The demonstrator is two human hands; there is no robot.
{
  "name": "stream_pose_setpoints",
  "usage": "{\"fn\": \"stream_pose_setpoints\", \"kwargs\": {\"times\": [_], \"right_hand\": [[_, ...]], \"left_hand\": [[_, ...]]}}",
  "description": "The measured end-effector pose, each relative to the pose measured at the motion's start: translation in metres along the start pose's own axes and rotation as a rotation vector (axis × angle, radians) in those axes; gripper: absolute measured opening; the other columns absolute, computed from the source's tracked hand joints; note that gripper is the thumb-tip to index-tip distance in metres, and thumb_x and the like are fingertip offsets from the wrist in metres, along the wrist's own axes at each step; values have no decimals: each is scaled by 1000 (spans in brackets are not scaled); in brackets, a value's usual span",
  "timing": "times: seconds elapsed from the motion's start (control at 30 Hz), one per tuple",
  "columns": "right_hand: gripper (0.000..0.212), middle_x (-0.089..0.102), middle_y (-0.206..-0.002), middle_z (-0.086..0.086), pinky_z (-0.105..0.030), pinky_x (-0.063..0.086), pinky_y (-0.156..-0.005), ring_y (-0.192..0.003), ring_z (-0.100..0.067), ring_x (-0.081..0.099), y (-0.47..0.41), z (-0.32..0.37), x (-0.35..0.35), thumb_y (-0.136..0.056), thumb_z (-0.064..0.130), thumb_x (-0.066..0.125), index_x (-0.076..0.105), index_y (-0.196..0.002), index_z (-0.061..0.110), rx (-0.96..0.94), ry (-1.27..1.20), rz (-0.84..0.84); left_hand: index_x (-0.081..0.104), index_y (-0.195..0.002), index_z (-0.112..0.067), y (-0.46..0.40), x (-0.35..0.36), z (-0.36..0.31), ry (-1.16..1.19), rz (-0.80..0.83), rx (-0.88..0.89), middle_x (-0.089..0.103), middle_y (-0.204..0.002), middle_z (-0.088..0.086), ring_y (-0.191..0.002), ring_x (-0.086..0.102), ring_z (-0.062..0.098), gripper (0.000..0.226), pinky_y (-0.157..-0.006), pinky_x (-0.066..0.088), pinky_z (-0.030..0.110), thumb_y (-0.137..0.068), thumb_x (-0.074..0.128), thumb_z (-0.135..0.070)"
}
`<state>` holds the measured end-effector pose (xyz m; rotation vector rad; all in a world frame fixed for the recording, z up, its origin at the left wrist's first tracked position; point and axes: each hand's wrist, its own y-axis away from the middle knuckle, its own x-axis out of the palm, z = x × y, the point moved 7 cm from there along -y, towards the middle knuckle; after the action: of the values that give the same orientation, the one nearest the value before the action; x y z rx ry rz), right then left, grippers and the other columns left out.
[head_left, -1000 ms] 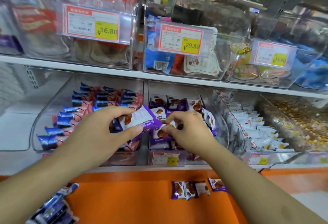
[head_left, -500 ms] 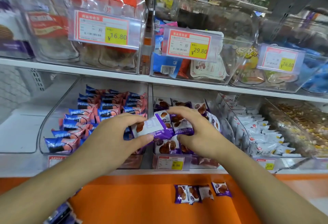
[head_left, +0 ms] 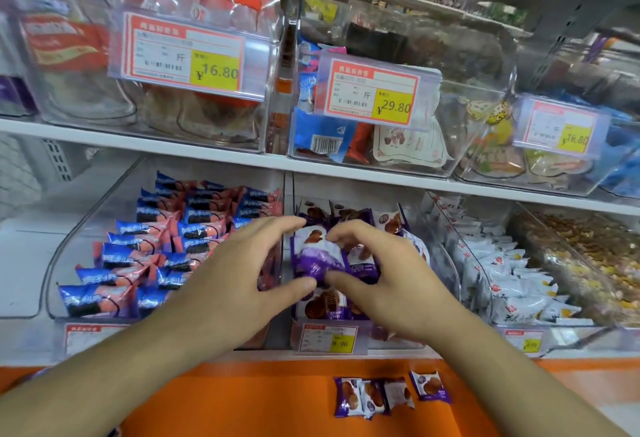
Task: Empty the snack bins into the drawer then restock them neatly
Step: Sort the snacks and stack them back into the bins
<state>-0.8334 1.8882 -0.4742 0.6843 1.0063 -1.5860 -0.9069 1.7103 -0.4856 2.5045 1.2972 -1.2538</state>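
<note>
Price tags [head_left: 187,56] read 16.80, 29.80 [head_left: 374,92], 9.90 [head_left: 329,337].

purple packet [head_left: 317,256] turned upright, both hands closer — right hand [head_left: 381,281] now pinching it

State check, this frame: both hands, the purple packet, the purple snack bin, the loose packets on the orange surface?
left hand: pinching the purple packet
right hand: pinching the same packet
purple packet: held over the bin
purple snack bin: partly filled
loose purple packets: lying on the orange surface
</note>
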Motion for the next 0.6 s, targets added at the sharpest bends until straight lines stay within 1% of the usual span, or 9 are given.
{"fn": "stream_pose_setpoints", "kwargs": {"times": [0.07,0.13,0.2,0.23,0.3,0.4,0.47,0.53,0.6], "right_hand": [[20,70,-110,16,-39,56,-91,-104,-9,67,-1,-8,0,-101,34,66,66,-121,38,66,-131,43],[18,71,-94,2,-54,55,-79,-84,-23,67,-3,-7,4,-108,32,53,71,-110,31,90,-204,69],[27,71,-91,-5,-58,54,-78,-82,-29,66,-5,-6,7,-111,34,47,71,-106,26,101,-242,57],[25,72,-96,-3,-59,55,-81,-86,-28,68,-6,-8,7,-111,37,47,70,-113,31,115,-289,36],[25,70,-115,8,-50,57,-90,-102,-17,69,-5,-6,3,-106,40,57,62,-130,40,105,-352,-10],[57,58,-134,17,-22,48,-104,-128,-8,56,-2,13,-4,-88,35,82,56,-138,31,-87,-131,-43],[57,57,-132,18,-20,46,-104,-127,-6,54,0,22,0,-84,30,85,59,-134,27,-159,18,-64],[52,60,-126,21,-19,47,-101,-122,-2,55,0,18,1,-86,27,84,61,-132,29,-127,67,-120],[48,61,-123,22,-18,46,-101,-118,1,55,-2,6,-1,-87,27,83,61,-129,33,-57,85,-159]], "left_hand": [[42,-147,-54,-3,3,-4,-44,19,45,42,-139,-41,-122,37,-23,67,-98,35,9,-86,69,-62],[57,-137,-48,-6,5,-3,-35,-17,45,60,-124,-33,-111,52,-16,51,-95,47,16,-88,68,-59],[68,-121,-43,-8,6,-1,52,-60,-18,71,-101,-25,-95,64,-8,34,-81,55,22,-89,68,-55],[71,-113,-41,-9,7,1,96,-79,-50,72,-94,-23,-90,65,-7,26,-76,56,23,-89,71,-52],[74,-104,-39,-10,7,7,161,-95,-103,73,-89,-21,-88,67,-6,17,-74,56,21,-88,74,-47],[76,-103,-36,-8,6,11,253,-93,-174,75,-91,-20,-89,67,-7,18,-72,55,14,-89,73,-45],[76,-100,-36,-8,5,13,315,-107,-206,75,-88,-21,-89,66,-12,14,-69,52,7,-89,73,-44],[72,-98,-40,-7,5,12,307,-107,-214,73,-88,-23,-91,63,-15,9,-68,48,5,-91,72,-44],[64,-113,-43,-6,6,6,228,-77,-171,70,-104,-25,-99,60,-16,20,-76,46,6,-94,65,-49]]}}
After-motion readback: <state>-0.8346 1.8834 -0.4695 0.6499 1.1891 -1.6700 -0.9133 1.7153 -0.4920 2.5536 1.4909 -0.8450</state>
